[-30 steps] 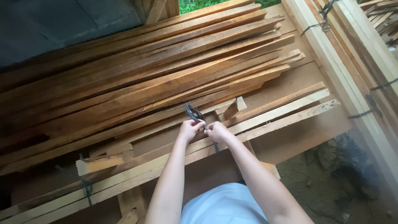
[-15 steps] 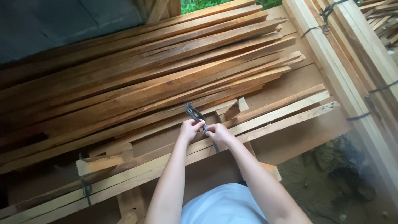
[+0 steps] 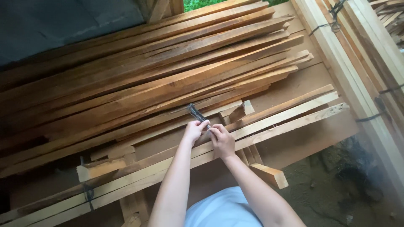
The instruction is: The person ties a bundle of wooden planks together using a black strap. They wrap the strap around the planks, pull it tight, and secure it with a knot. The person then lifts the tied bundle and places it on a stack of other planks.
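Observation:
My left hand [image 3: 194, 130] pinches a short bundle of dark wires [image 3: 195, 112] that sticks up and away from its fingertips. Close beside it, my right hand [image 3: 222, 141] has its fingers curled around the lower end of the same wires, the two hands nearly touching. Both hands hover over two pale long wooden slats [image 3: 286, 122] lying side by side along the front of the stack. Behind them lies a big pile of reddish-brown wooden slats [image 3: 160, 80]. How the wire ends lie inside my right hand is hidden.
Small offcut blocks [image 3: 238, 112] lie just beyond my hands. A dark wire tie [image 3: 88, 194] binds the pale slats at lower left. Another tied timber bundle [image 3: 357, 54] runs along the right. A loose wooden block [image 3: 269, 175] sits lower, above bare dirt ground [image 3: 336, 185].
Both hands have stayed at the pale slats, shifting slightly as they work the dark wires. The wire ends still point up and away; the slats have not moved.

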